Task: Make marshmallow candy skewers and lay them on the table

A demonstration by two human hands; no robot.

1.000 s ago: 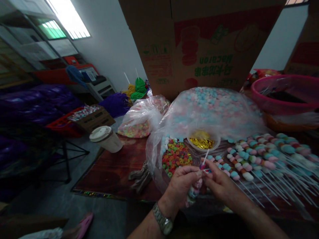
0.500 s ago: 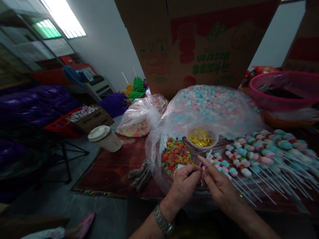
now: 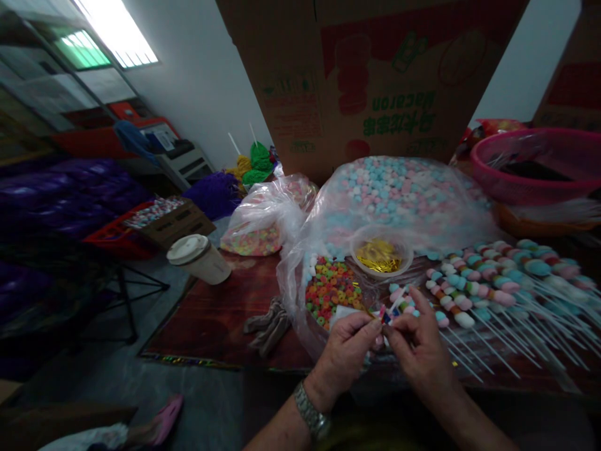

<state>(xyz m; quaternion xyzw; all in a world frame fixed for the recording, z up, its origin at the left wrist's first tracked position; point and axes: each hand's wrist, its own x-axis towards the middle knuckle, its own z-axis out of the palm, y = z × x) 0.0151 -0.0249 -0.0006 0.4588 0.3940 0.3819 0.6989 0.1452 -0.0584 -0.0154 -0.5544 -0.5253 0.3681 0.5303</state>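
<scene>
My left hand (image 3: 350, 344), with a metal watch (image 3: 310, 410) on its wrist, is closed, thumb and forefinger pinching beside a thin gold twist tie (image 3: 367, 311). Facing it, my right hand (image 3: 420, 351) pinches at the same spot, its forefinger raised. Between the fingertips shows a small wrapper end (image 3: 385, 315) with pink, blue and white colours; most of what is held is hidden. A round plastic bowl (image 3: 406, 266) of gold strips sits just beyond. Left of the bowl lie colourful cereal rings (image 3: 331, 291). Skewers of pastel marshmallows (image 3: 464, 282) lie to the right on white sticks.
A big clear bag of marshmallows (image 3: 399, 191) lies before a cardboard box (image 3: 291, 94). Another bag (image 3: 256, 232), a lidded cup (image 3: 200, 260) and grey gloves (image 3: 270, 326) are on the left. A pink basin (image 3: 535, 188) stands right. Another person's pink shoe (image 3: 166, 416) shows lower left.
The right hand has shifted slightly right and its forefinger has lifted away from the small wrapper end. The left hand stays almost in place. The view has moved slightly.
</scene>
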